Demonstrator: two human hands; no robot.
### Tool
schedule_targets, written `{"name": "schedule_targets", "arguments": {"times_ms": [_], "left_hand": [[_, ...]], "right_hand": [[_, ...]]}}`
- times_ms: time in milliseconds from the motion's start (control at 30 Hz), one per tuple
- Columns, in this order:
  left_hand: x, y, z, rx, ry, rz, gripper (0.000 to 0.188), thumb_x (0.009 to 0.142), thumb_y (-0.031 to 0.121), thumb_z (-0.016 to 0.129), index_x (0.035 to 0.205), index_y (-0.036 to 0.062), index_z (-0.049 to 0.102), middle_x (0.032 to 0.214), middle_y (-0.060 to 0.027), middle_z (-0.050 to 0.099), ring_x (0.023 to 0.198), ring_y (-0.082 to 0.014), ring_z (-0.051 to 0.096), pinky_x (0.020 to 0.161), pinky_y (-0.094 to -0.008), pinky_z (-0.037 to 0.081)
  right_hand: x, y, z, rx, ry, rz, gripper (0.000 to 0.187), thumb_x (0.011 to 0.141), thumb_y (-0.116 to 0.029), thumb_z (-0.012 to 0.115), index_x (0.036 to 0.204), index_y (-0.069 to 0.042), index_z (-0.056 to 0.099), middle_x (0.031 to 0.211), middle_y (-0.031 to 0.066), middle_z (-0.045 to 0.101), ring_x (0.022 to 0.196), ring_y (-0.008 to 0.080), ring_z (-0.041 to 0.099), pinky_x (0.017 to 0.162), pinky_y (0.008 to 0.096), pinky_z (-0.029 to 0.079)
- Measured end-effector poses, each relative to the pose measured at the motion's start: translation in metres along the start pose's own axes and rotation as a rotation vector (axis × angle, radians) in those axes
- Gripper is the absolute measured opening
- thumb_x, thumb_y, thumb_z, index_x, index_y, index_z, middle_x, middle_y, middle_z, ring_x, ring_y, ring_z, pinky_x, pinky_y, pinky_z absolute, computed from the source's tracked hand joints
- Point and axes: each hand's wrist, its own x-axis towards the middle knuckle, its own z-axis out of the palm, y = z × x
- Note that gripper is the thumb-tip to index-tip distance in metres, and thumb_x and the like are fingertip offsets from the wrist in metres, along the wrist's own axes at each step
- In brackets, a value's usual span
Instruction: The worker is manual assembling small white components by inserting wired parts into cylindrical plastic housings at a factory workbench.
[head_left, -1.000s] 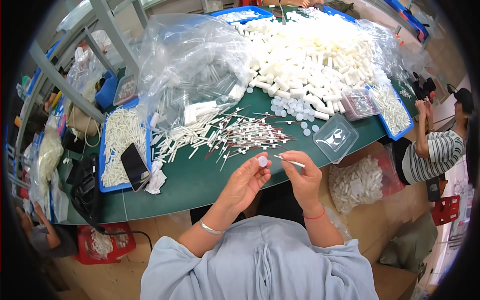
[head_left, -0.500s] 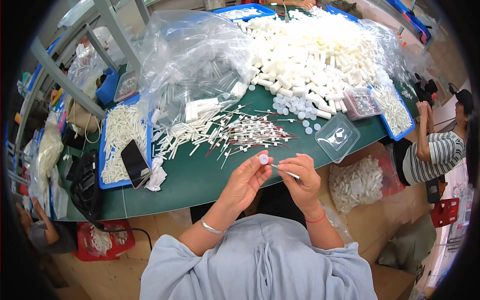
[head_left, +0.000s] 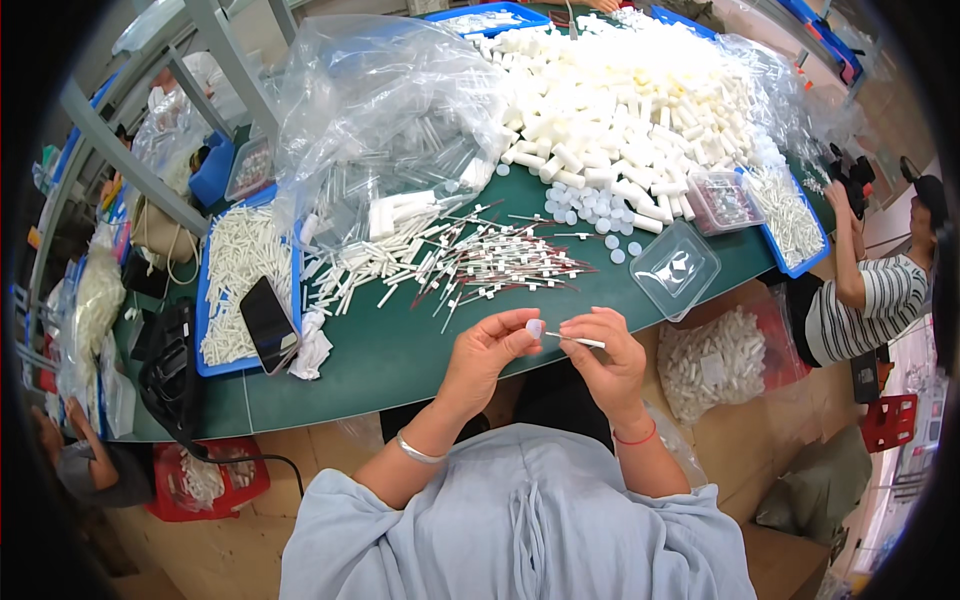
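One translucent disc [head_left: 534,327] sat pinched in the left hand [head_left: 487,355]; right hand [head_left: 607,364], just beside, gripped a white rod [head_left: 591,343], axis roughly crosswise, tip pointing left at the disc, contact unclear.

Pale disc [head_left: 534,328] part-hid. in L hand [head_left: 490,352]; contact w/ white rod [head_left: 590,343] too sm. to tell.
Rod part-covered by R hand [head_left: 606,367]; phone [head_left: 268,322] hides pt. of L blue tray [head_left: 226,370]; tubes [head_left: 430,145] in clear bag [head_left: 375,75] blurred by plastic, can't count; far co-worker's arm [head_left: 603,5] cut off @ top edge; far-L person [head_left: 88,475] cut by pic's dark border.
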Motion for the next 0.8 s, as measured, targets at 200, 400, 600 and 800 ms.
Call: {"name": "schedule_targets", "arguments": {"times_ms": [200, 400, 600, 800], "left_hand": [[0.003, -0.005, -0.001, -0.013, -0.050, -0.063, 0.028, 0.092, 0.010, 0.067, 0.116, -0.0035, 0.063, 0.100, -0.0097, 0.069, 0.086, -0.0128, 0.066, 0.080, -0.0259, 0.056], [0.000, -0.014, 0.004, 0.016, -0.008, 0.036, 0.022, 0.088, 0.004, 0.069, 0.109, -0.0032, 0.066, 0.093, -0.0086, 0.068, 0.080, -0.0123, 0.065, 0.075, -0.0257, 0.056], [-0.003, -0.013, 0.016, 0.393, 0.042, 0.402, 0.021, 0.082, -0.005, 0.072, 0.103, -0.0025, 0.070, 0.098, -0.0058, 0.061, 0.086, -0.0107, 0.062, 0.074, -0.0215, 0.054], [0.014, 0.003, 0.021, 0.539, 0.015, 0.451, 0.021, 0.084, 0.002, 0.072, 0.104, -0.0015, 0.069, 0.098, -0.0076, 0.066, 0.086, -0.0113, 0.064, 0.076, -0.0238, 0.053]], "right_hand": [[-0.003, 0.005, 0.008, 0.049, -0.001, 0.090, 0.017, 0.077, -0.002, 0.076, 0.092, -0.007, 0.071, 0.091, 0.0063, 0.071, 0.087, 0.0216, 0.066, 0.095, 0.0410, 0.044], [-0.016, -0.002, 0.015, 0.284, 0.038, 0.417, 0.011, 0.081, -0.005, 0.074, 0.091, -0.002, 0.072, 0.088, 0.0062, 0.071, 0.087, 0.0169, 0.064, 0.095, 0.0375, 0.045], [-0.014, -0.004, 0.016, 0.681, 0.089, 0.706, 0.012, 0.086, -0.003, 0.071, 0.096, 0.003, 0.071, 0.093, 0.0075, 0.070, 0.089, 0.0110, 0.063, 0.085, 0.0265, 0.049], [0.000, -0.001, 0.015, 0.692, 0.119, 0.692, 0.014, 0.087, -0.003, 0.069, 0.100, 0.004, 0.069, 0.096, 0.0095, 0.069, 0.088, 0.0112, 0.064, 0.082, 0.0235, 0.050]]}}
